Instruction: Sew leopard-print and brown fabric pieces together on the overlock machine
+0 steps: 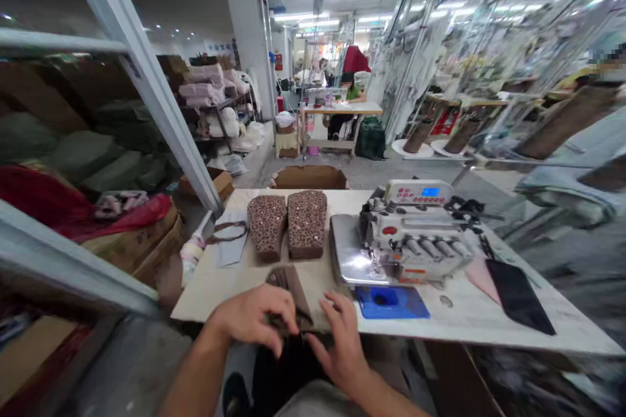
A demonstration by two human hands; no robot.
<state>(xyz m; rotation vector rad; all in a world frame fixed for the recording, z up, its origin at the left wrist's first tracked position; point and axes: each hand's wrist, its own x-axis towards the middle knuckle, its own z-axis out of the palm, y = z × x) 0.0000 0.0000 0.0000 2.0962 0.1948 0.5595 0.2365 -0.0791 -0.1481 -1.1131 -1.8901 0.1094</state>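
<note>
My left hand point(254, 319) rests at the near table edge with its fingers curled over a small brown fabric piece point(289, 287). Beside it, my right hand point(342, 335) presses on the same fabric's near end, its fingers bent together. Two stacks of leopard-print fabric pieces point(287, 221) lie further back on the table. A grey overlock sewing machine point(413, 234) stands to the right of the hands, with a blue plate point(391, 301) in front of it.
The pale table point(489, 313) carries a dark fabric piece point(518, 296) and a pink one at right. A cardboard box point(309, 177) sits behind the table. Boxes and red cloth pile up at left. Another person sits at a distant table point(337, 107).
</note>
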